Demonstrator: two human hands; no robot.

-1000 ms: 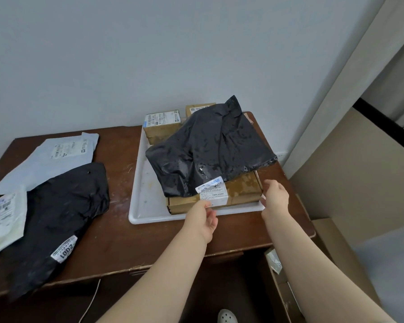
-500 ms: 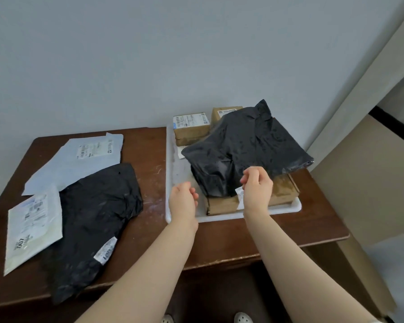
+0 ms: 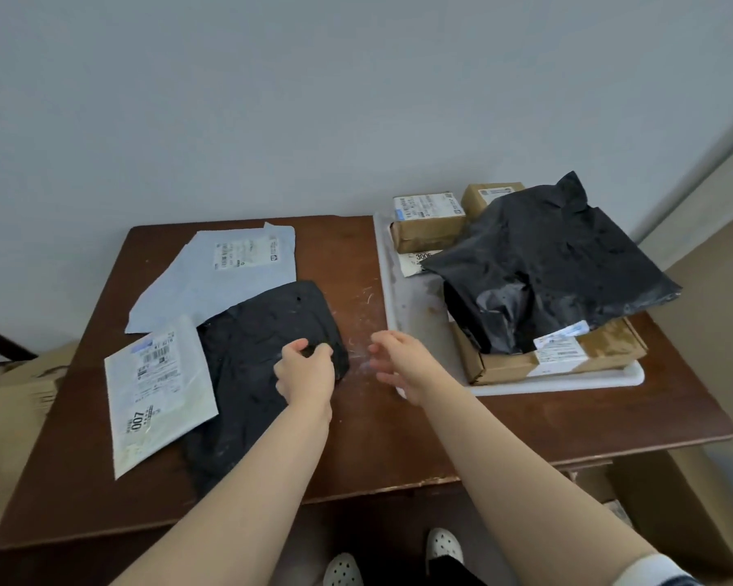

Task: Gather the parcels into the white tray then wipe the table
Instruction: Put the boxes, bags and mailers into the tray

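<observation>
Looking down at a brown table point(image 3: 381, 437) by a pale wall point(image 3: 314, 99), white tray point(image 3: 411, 315) at right. Gripping the black bag point(image 3: 246, 353) at centre with left hand point(image 3: 307, 374); right hand point(image 3: 403, 365) loose, empty.

both forearms bare, reaching in from the near edge toward the far side. left arm runs up from near-left, wrist straight. left hand point(image 3: 307, 372) is back-up, fingers point(image 3: 323, 352) and thumb curled round the right corner of a black mailer point(image 3: 250, 374), gripping it. right arm comes in from near-right, angled left, white sleeve edge point(image 3: 652, 570) showing at its near end. right hand point(image 3: 400, 365) is just right of the left hand, not touching it, palm facing left, fingers loosely spread and relaxed, slightly blurred, holding nothing. hands roughly level with each other.
</observation>
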